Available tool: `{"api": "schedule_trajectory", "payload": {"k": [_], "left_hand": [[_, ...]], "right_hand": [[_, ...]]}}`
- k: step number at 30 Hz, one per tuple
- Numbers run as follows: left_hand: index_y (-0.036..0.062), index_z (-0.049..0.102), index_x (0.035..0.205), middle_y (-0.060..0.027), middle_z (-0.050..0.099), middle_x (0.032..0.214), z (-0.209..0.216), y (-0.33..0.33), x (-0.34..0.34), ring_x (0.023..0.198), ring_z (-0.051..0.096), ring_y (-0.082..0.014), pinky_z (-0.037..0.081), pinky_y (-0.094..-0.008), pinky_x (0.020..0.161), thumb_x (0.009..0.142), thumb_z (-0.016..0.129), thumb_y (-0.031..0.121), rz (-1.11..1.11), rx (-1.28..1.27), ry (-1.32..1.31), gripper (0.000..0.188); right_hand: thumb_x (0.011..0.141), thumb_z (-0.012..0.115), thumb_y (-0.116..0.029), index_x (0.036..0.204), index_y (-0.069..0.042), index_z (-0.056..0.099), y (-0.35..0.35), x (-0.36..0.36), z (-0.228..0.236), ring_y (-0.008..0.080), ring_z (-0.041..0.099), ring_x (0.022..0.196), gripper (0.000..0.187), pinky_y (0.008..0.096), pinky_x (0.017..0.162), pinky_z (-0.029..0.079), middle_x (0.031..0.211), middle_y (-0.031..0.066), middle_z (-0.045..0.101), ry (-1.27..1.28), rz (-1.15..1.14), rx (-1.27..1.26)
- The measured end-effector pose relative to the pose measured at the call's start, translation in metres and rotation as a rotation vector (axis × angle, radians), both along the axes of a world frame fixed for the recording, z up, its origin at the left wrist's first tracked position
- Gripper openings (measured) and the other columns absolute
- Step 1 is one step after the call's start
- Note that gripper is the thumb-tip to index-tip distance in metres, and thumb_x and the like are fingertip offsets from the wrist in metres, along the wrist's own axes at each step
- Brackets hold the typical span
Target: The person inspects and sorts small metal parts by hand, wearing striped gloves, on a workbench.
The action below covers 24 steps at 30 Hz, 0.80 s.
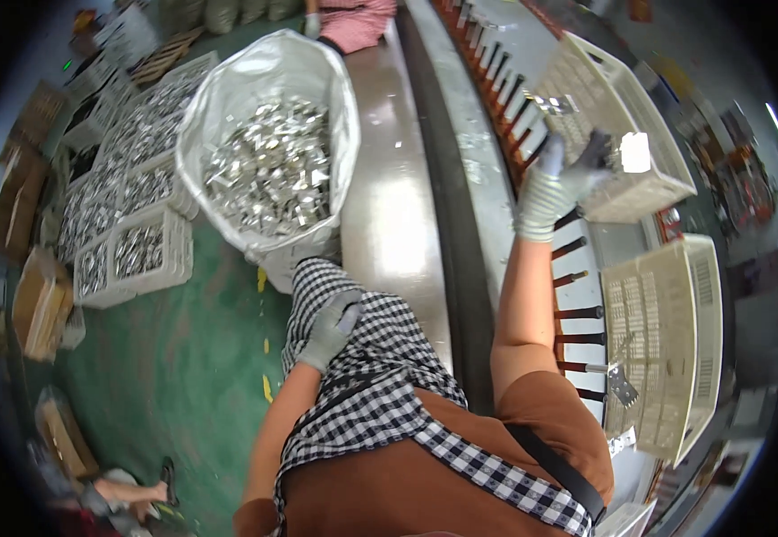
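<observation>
My right hand (557, 183), in a pale glove with grey fingers, reaches over the row of dark-tipped rods (525, 125) on the right. Its thumb and fingers are spread, and I see nothing held between them. Close beyond it are a cream plastic crate (640, 183) and a shiny metal piece (557, 104) near the crate's edge. My left hand (331, 329), gloved the same way, lies on the black-and-white checked apron (380, 358) over my lap. Its fingers are curled together, and whatever may be under them is hidden.
A large white sack (194, 170) of shiny metal pieces stands ahead of my knees. White crates (179, 255) full of metal parts are stacked at the left. A metal bench (398, 179) runs forward beside the sack. Another cream crate (666, 349) stands at right; a person (358, 25) sits far ahead.
</observation>
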State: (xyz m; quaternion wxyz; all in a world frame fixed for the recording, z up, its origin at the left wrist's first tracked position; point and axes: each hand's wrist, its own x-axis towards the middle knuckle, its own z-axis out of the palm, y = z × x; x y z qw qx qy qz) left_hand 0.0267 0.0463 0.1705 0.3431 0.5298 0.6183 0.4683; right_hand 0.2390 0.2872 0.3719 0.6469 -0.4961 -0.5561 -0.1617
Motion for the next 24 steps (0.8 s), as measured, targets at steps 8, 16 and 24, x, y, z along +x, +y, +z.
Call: {"api": "schedule_trajectory", "payload": {"k": [8, 16, 24], "left_hand": [[0.0010, 0.057, 0.100, -0.0175, 0.058, 0.098, 0.001, 0.004, 0.002, 0.092, 0.055, -0.0315, 0.043, -0.0367, 0.084, 0.082, 0.051, 0.015, -0.017, 0.037, 0.138, 0.023], [0.0022, 0.056, 0.101, -0.0180, 0.057, 0.095, 0.001, 0.001, 0.003, 0.092, 0.055, -0.0311, 0.043, -0.0361, 0.082, 0.083, 0.050, 0.014, 0.050, -0.048, 0.039, 0.023], [0.0052, 0.057, 0.100, -0.0161, 0.059, 0.095, -0.011, 0.007, -0.001, 0.091, 0.057, -0.0257, 0.044, -0.0353, 0.082, 0.083, 0.052, 0.007, 0.019, -0.060, -0.027, 0.019]], "right_hand": [[0.075, 0.059, -0.032, 0.107, -0.011, 0.054, 0.018, -0.155, 0.015, 0.0335, 0.050, 0.100, 0.039, 0.0507, 0.089, 0.034, 0.100, 0.0155, 0.055, -0.400, 0.641, -0.024], [0.072, 0.061, -0.034, 0.114, -0.011, 0.054, -0.029, -0.123, -0.132, 0.0339, 0.032, 0.121, 0.048, 0.0509, 0.098, 0.023, 0.128, 0.0194, 0.037, -0.694, 0.821, -0.780], [0.067, 0.066, -0.030, 0.110, -0.011, 0.053, -0.006, 0.006, -0.135, 0.0353, 0.032, 0.119, 0.049, 0.0536, 0.096, 0.024, 0.126, 0.0177, 0.039, -0.441, 0.313, -0.708]]}}
